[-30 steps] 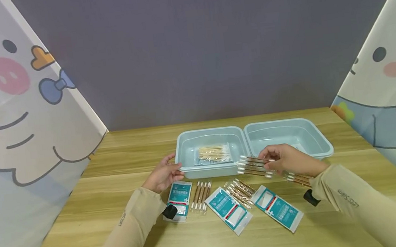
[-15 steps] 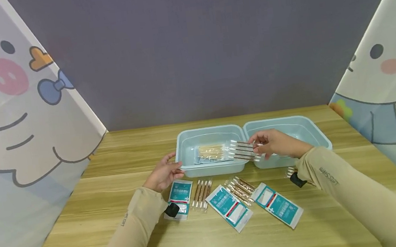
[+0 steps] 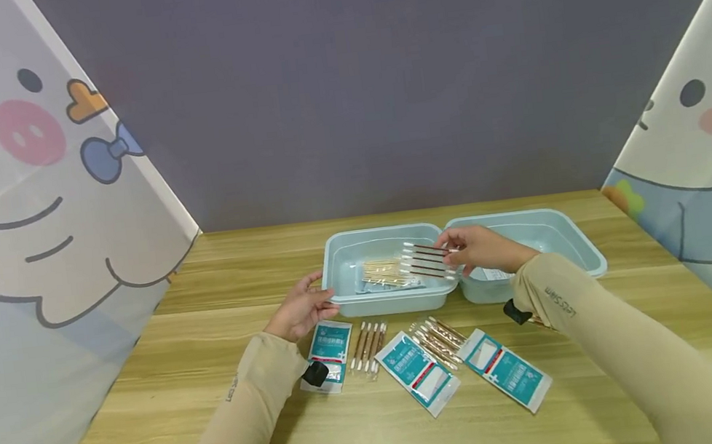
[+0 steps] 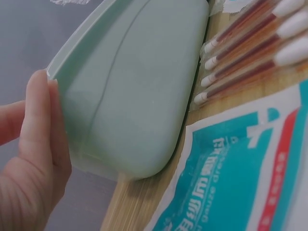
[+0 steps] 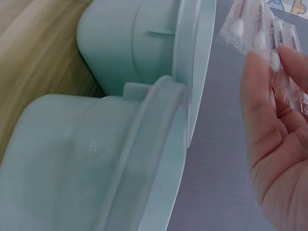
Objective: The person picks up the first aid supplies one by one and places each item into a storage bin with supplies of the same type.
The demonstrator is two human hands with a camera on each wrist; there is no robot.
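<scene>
Seemingly to steady it, the left hand (image 3: 300, 310) pinches the pale-blue rectangular plastic tray (image 3: 398, 303); over that tray's right side, the right hand (image 3: 483, 247) pinches one end of a clear flat packet of brown, white-tipped swabs (image 3: 425, 261).

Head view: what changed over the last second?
The right hand, pinching a swab pack throughout, moved left and up the view, from the left tray's near right corner to over its right-hand part. Nothing newly gripped or released. The left hand still touches that tray's left end; tray and teal packets stayed put.
</scene>
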